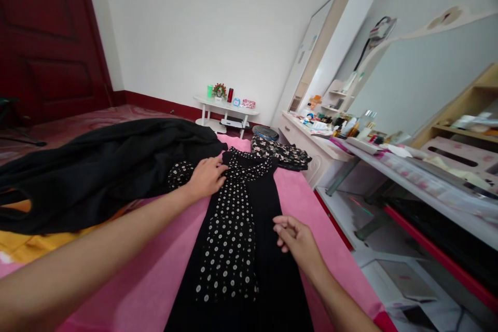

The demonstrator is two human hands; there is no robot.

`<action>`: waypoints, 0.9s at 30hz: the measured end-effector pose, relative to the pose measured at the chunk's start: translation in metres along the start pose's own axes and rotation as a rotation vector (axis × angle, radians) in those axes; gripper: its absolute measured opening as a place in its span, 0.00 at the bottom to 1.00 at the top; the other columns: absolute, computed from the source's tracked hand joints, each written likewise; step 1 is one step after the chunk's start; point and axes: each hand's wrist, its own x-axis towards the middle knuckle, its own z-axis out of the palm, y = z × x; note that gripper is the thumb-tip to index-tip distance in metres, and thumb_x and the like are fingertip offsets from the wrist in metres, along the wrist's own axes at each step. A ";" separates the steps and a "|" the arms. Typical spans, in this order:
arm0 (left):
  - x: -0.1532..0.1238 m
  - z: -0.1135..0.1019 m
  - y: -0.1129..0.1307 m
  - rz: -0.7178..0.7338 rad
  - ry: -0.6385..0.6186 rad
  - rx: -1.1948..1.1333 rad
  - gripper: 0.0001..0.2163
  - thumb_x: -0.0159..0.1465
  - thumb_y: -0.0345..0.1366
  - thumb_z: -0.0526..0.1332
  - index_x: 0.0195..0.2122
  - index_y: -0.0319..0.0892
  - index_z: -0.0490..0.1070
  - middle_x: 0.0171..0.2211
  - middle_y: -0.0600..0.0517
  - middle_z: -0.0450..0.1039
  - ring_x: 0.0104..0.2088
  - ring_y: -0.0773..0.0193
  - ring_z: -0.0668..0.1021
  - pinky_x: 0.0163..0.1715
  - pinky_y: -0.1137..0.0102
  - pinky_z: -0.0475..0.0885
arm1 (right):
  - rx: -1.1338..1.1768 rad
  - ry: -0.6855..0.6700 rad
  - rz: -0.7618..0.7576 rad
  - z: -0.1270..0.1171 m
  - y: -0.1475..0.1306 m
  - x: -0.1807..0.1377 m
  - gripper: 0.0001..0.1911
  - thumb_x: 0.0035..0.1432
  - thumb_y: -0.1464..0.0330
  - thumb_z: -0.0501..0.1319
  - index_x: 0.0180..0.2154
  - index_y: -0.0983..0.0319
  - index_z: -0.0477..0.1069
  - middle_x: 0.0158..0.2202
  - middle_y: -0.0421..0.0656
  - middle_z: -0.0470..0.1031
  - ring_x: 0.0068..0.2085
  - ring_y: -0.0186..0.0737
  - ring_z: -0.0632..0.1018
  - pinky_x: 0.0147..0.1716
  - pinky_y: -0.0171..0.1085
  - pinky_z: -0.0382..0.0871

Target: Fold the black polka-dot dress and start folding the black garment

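A black dress (252, 238) with a white-dotted front panel lies lengthwise on a pink bed sheet (155, 275). My left hand (206, 176) rests on its upper left part near the shoulder, fingers curled against the cloth. My right hand (295, 238) lies on the dress's right side at waist height, fingers loosely bent and touching the fabric. Neither hand lifts anything.
A large black garment (97, 171) is heaped to the left over a yellow cloth (46, 244). A flowered dark cloth (284, 153) lies at the bed's far end. A cluttered dressing table (330, 140) and desk (428, 176) stand on the right. A small white table (225, 109) stands by the wall.
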 end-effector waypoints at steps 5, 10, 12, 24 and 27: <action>0.001 0.041 0.025 -0.132 0.059 -0.231 0.19 0.62 0.42 0.58 0.54 0.46 0.65 0.52 0.47 0.67 0.52 0.55 0.69 0.53 0.61 0.64 | -0.074 0.114 -0.118 0.001 0.007 0.077 0.21 0.49 0.58 0.60 0.42 0.64 0.69 0.32 0.41 0.71 0.26 0.33 0.73 0.19 0.30 0.64; 0.003 0.058 0.016 -0.204 0.128 -0.319 0.11 0.63 0.35 0.56 0.45 0.48 0.72 0.47 0.52 0.71 0.48 0.59 0.71 0.50 0.64 0.67 | -0.237 0.180 -0.272 -0.003 0.003 0.151 0.25 0.51 0.60 0.56 0.48 0.65 0.64 0.34 0.42 0.71 0.26 0.34 0.75 0.19 0.31 0.66; 0.005 0.059 0.011 -0.214 0.142 -0.336 0.10 0.63 0.33 0.56 0.43 0.48 0.73 0.46 0.53 0.72 0.48 0.59 0.72 0.49 0.64 0.68 | -0.301 0.197 -0.313 -0.003 0.000 0.178 0.27 0.51 0.62 0.56 0.52 0.65 0.62 0.32 0.40 0.72 0.24 0.33 0.74 0.20 0.32 0.67; 0.015 0.048 -0.014 -0.459 0.281 -0.515 0.09 0.67 0.39 0.50 0.37 0.45 0.69 0.36 0.52 0.76 0.38 0.60 0.77 0.38 0.67 0.70 | -0.625 0.161 -0.225 0.021 -0.033 0.274 0.09 0.54 0.67 0.57 0.31 0.65 0.73 0.23 0.43 0.77 0.20 0.35 0.74 0.23 0.32 0.67; 0.015 0.049 -0.019 -0.539 0.226 -0.515 0.10 0.67 0.40 0.49 0.37 0.46 0.68 0.35 0.52 0.76 0.37 0.59 0.77 0.34 0.68 0.69 | -0.609 0.154 -0.252 0.044 -0.018 0.271 0.13 0.56 0.69 0.56 0.42 0.65 0.71 0.34 0.47 0.80 0.31 0.37 0.79 0.33 0.34 0.71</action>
